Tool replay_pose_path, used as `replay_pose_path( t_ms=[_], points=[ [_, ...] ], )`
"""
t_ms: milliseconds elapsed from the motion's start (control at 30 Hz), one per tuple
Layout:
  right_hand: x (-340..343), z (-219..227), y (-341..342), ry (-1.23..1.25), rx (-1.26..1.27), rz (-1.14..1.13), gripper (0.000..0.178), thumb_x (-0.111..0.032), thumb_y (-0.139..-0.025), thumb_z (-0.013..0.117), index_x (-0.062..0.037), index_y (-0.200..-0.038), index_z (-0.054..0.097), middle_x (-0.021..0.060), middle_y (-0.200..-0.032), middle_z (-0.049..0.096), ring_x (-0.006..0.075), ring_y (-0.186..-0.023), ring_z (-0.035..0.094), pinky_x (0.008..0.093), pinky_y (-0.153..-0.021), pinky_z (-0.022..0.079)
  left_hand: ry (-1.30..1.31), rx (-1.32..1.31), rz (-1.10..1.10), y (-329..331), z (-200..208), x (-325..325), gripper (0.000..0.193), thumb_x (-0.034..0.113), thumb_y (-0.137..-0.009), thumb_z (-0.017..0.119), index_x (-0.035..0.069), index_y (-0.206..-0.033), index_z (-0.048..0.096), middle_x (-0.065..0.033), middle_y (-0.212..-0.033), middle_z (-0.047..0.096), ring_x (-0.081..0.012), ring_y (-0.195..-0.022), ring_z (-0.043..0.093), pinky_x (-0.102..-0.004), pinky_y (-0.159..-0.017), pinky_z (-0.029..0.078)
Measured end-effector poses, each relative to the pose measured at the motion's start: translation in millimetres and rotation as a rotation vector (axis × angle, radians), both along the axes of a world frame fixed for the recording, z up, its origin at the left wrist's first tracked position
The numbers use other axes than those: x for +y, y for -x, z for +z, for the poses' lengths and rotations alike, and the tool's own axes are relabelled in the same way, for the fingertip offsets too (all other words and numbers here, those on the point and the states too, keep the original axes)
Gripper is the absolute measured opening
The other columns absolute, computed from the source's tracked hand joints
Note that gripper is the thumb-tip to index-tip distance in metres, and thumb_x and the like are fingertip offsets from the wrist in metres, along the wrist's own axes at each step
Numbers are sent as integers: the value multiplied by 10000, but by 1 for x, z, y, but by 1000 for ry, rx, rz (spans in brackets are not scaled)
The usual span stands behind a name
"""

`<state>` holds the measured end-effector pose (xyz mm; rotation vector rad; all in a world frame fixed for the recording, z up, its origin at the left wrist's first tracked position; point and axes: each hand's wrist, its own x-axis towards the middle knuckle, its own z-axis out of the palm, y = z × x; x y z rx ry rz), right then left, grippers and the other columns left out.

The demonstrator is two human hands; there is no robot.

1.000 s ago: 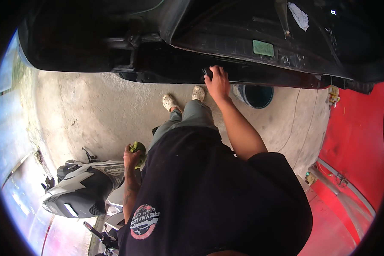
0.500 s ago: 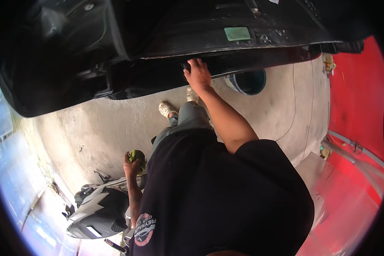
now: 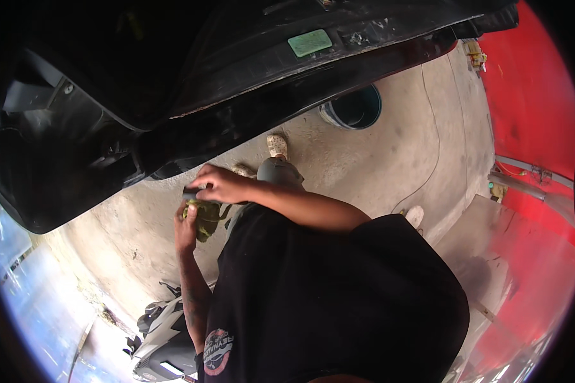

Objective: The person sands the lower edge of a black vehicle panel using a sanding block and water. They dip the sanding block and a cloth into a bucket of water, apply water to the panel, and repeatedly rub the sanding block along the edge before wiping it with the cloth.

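Observation:
My left hand [image 3: 186,228] is closed on a crumpled olive-green cloth [image 3: 207,221] in front of my left side. Just above it, my right hand [image 3: 222,185] pinches a small dark block [image 3: 190,191], whose underside is at the cloth's upper edge. Whether the block presses on the cloth is hard to see. Beyond both hands stretches a large black car body section [image 3: 236,127], glossy along its lower edge. A flat light-green rectangular pad [image 3: 310,43] lies on its upper surface.
A dark bucket [image 3: 356,110] stands on the concrete floor [image 3: 390,159] beyond my feet, close under the car body. A motorcycle [image 3: 163,348] is parked at the lower left. Thin cables [image 3: 436,134] trail along the floor near a red wall [image 3: 530,96] on the right.
My right hand has left the car's lower edge and come back leftward with the dark block to the cloth. My left hand has risen slightly. The view has turned, tilting the car body.

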<state>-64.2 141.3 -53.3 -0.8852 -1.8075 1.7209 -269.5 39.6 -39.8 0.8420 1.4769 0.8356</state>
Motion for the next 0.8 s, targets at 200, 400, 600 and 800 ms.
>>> replay_pose_path(
  t_ms=[200, 400, 600, 800],
  points=[
    [28, 22, -27, 137, 31, 156, 298, -210, -994, 696, -56, -1246, 729, 120, -1138, 727, 200, -1063, 696, 343, -934, 552, 101, -12, 55, -17, 15, 18, 541, 434, -902, 797, 16, -1222, 672, -78, -1060, 709, -173, -926, 654, -329, -822, 534],
    [171, 43, -174, -549, -1047, -531, 376, -109, -857, 698, -211, -1219, 700, 35, -1314, 666, 287, -1219, 629, 448, -987, 519, 0, 176, 28, -4, 18, -9, 540, 387, -879, 832, -6, -1218, 682, -102, -1018, 738, -158, -925, 680, -328, -837, 547],
    [243, 30, -270, -821, -1550, -133, 644, -130, -929, 654, -285, -1529, 479, -39, -1601, 450, 243, -1489, 385, 562, -1109, 391, 229, 296, 60, 21, 7, -68, 530, 367, -876, 840, -16, -1198, 663, -89, -880, 753, -146, -746, 693, -301, -676, 549],
    [224, 19, -279, -1026, -1258, -373, 452, -156, -907, 655, -174, -1354, 593, 74, -1293, 628, 326, -1199, 610, 503, -994, 497, 332, 544, 66, 46, -24, -157, 518, 428, -832, 851, 0, -1093, 722, -105, -904, 759, -171, -797, 683, -355, -729, 546]
  ],
)
